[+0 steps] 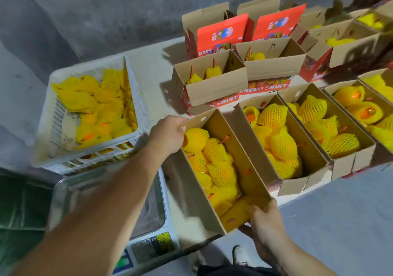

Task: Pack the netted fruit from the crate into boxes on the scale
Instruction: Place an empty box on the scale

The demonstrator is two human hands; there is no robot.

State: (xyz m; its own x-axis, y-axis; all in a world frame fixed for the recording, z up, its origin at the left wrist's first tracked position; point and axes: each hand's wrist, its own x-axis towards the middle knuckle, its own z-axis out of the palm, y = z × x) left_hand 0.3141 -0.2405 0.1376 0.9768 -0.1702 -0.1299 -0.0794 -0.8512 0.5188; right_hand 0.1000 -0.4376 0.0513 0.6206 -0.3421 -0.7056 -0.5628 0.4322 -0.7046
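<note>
Cardboard box long axis near-to-far; left hand grips far end; right hand near end.

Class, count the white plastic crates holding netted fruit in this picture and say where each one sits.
1. The white crate sits at the left, beyond the scale, beside the cardboard boxes. Others may lie outside the view.

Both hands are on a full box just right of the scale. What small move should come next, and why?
Probably set the box down beside the row of filled boxes. The left hand grips its far end and the right hand its near end, it is full of netted fruit, and the scale tray is bare.
</note>
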